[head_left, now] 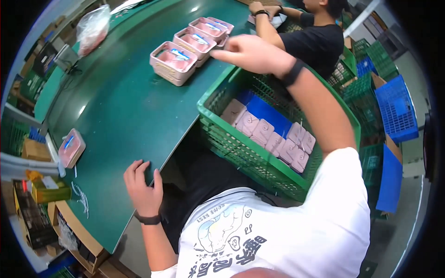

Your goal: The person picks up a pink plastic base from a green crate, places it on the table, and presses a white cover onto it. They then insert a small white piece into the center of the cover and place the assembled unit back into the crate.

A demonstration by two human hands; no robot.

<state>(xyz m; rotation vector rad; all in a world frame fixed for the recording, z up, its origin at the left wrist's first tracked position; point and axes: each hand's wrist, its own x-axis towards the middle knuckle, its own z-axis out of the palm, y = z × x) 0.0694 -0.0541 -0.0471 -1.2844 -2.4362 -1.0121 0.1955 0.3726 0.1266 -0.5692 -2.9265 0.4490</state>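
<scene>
My left hand [143, 189] lies at the near edge of the green table [125, 120], fingers spread, holding nothing. My right hand [257, 54] is raised above the far end of a green plastic crate [250, 146], beside pink open-topped boxes. Its thumb stretches away from the bent fingers; they are somewhat blurred, and nothing shows in its grasp. Closest to me in that group is a pink box [174, 73] with a blue-and-white item inside; another pink box [194, 44] stands behind it. Several closed pink boxes [263, 132] lie in the crate, next to a blue panel [268, 113].
At the table's left edge stands a single pink box [72, 148], with white strips [81, 200] nearby. A clear plastic bag [94, 30] sits at the far left. A co-worker [310, 41] in black works at the far right. Blue and green crates [396, 109] stack on the right.
</scene>
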